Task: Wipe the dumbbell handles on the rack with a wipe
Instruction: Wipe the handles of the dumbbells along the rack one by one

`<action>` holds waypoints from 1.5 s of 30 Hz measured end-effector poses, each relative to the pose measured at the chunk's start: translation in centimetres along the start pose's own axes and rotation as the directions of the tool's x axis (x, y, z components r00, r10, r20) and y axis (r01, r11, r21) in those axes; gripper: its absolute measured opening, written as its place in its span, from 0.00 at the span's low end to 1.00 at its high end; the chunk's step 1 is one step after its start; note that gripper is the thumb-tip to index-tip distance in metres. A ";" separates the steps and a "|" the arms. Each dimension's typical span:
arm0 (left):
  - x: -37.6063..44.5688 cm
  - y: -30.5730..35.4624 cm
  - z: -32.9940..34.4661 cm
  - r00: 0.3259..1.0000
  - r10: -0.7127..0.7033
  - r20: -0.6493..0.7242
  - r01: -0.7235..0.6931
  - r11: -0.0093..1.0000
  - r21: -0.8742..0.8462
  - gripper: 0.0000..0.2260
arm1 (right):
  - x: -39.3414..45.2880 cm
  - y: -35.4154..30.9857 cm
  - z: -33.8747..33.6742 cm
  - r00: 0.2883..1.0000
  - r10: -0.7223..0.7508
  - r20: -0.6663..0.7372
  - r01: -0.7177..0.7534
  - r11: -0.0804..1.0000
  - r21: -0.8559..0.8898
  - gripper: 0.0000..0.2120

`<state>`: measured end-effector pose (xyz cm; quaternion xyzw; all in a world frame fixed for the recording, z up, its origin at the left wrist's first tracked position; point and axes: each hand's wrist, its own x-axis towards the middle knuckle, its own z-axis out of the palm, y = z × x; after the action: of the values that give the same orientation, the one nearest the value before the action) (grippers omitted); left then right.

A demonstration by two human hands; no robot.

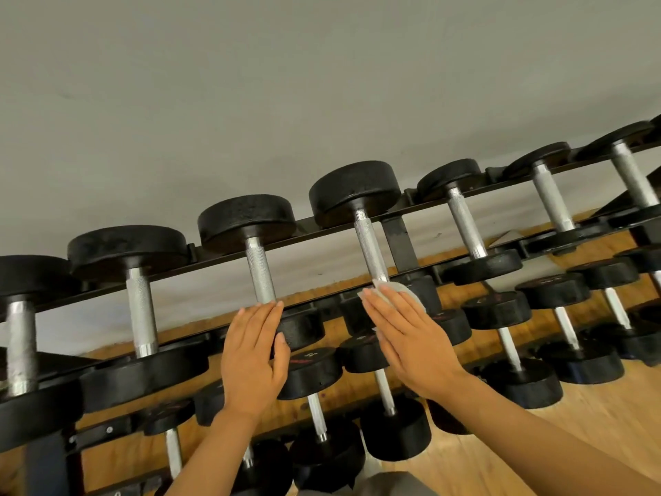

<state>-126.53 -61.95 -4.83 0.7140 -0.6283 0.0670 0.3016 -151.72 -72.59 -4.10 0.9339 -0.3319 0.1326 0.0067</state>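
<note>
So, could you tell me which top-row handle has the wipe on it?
The fourth handle from the left; the right hand presses the wipe against its lower end.

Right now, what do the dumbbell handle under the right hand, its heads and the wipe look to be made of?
Handle: bright silvery metal, likely steel, with fine knurled crosshatch. Far head: matte black with a grainy skin, rubber coating or painted iron; unclear which. Wipe under the right hand: thin white sheet, paper or nonwoven cloth.

Gym: tiered dumbbell rack [393, 232], wood floor [572, 442].
</note>
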 end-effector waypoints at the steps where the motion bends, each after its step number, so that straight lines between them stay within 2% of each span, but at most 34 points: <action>1: 0.0 0.0 0.0 1.000 -0.001 0.000 0.001 1.000 0.001 0.20 | -0.5 0.4 -0.1 0.999 0.050 -0.013 -0.050 0.998 0.049 0.24; 3: -0.1 -0.1 0.0 1.000 -0.005 0.001 0.005 1.000 -0.006 0.20 | -1.2 0.2 -0.1 0.977 0.210 -0.048 -0.198 0.962 0.186 0.25; 5: -0.1 -0.2 0.1 1.000 -0.007 0.004 0.007 1.000 -0.020 0.20 | -0.9 -1.1 0.2 0.918 0.390 -0.068 -0.350 0.879 0.323 0.26; 8: -0.1 -0.2 0.1 1.000 -0.008 -0.002 0.008 0.999 -0.032 0.20 | 0.6 -4.5 0.4 0.815 0.576 -0.062 -0.520 0.775 0.358 0.29; 10: 0.0 -0.3 0.2 1.000 -0.009 -0.008 0.009 0.999 -0.037 0.20 | 1.2 -6.0 0.5 0.830 0.556 -0.039 -0.525 0.804 0.279 0.31; 12: 0.0 -0.3 0.2 1.000 -0.002 -0.016 0.002 0.999 -0.041 0.20 | 1.0 -6.2 0.9 0.890 0.454 -0.033 -0.443 0.882 0.162 0.31; 14: -0.1 -0.3 0.2 1.000 0.006 -0.026 -0.007 0.999 -0.048 0.20 | 0.7 -5.0 0.8 0.917 0.398 -0.039 -0.392 0.914 0.108 0.29; 16: -0.1 -0.2 0.3 0.999 0.012 -0.031 -0.013 0.999 -0.049 0.20 | 1.1 -3.5 0.2 0.873 0.487 -0.037 -0.473 0.862 0.181 0.29; 18: -0.1 -0.3 0.3 0.999 0.012 -0.038 -0.013 0.999 -0.044 0.21 | 2.2 -2.5 -0.4 0.761 0.649 -0.006 -0.601 0.707 0.373 0.31; 20: 0.0 -0.5 0.4 0.999 0.012 -0.042 -0.014 0.999 -0.038 0.21 | 2.9 -2.3 -0.4 0.702 0.713 0.008 -0.645 0.631 0.431 0.32; 23: -0.1 -0.5 0.5 0.999 0.021 -0.049 -0.022 0.999 -0.032 0.20 | 2.4 -3.7 0.2 0.740 0.667 -0.086 -0.610 0.720 0.331 0.32; 25: -0.1 -0.5 0.6 0.998 0.022 -0.054 -0.023 1.000 -0.015 0.19 | 1.7 -5.4 0.8 0.817 0.567 -0.106 -0.540 0.816 0.204 0.30; 27: 0.0 -0.5 0.6 0.998 0.024 -0.053 -0.024 1.000 -0.011 0.19 | 0.7 -6.7 1.7 0.916 0.394 -0.074 -0.388 0.917 0.089 0.28; 29: 0.0 -0.5 0.6 0.999 0.020 -0.044 -0.021 1.000 -0.015 0.19 | 0.2 -5.5 1.8 0.977 0.204 -0.054 -0.204 0.979 0.010 0.25; 31: 0.0 -0.5 0.5 0.999 0.016 -0.033 -0.017 0.999 -0.028 0.19 | -0.1 -3.4 1.4 0.989 0.133 -0.067 -0.134 0.991 -0.012 0.25; 35: 0.0 -0.4 0.3 1.000 0.013 -0.025 -0.014 0.999 -0.042 0.19 | 0.8 -1.2 0.0 0.902 0.407 -0.142 -0.365 0.897 0.251 0.24; 37: 0.0 -0.4 0.3 1.000 0.012 -0.027 -0.013 0.999 -0.042 0.19 | 1.2 -2.1 0.5 0.872 0.463 -0.159 -0.419 0.874 0.245 0.25; 39: 0.0 -0.4 0.3 1.000 0.006 -0.027 -0.008 0.999 -0.044 0.20 | 1.3 -3.2 1.3 0.895 0.418 -0.156 -0.400 0.906 0.135 0.28; 41: -0.1 -0.5 0.4 1.000 0.004 -0.026 -0.005 0.999 -0.049 0.20 | 1.0 -3.8 1.8 0.957 0.277 -0.085 -0.277 0.961 0.013 0.37; 43: -0.2 -0.6 0.5 0.999 0.017 -0.037 -0.019 0.998 -0.054 0.20 | 0.6 -3.1 1.4 0.984 0.170 -0.050 -0.172 0.985 -0.021 0.43; 45: -0.2 -0.6 0.5 0.999 0.024 -0.046 -0.027 0.998 -0.054 0.19 | 0.4 -2.1 0.6 0.986 0.144 -0.080 -0.145 0.989 -0.002 0.38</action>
<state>-126.14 -62.05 -5.58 0.6958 -0.6320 0.0699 0.3340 -149.95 -71.22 -4.39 0.9013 -0.3988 0.1684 0.0140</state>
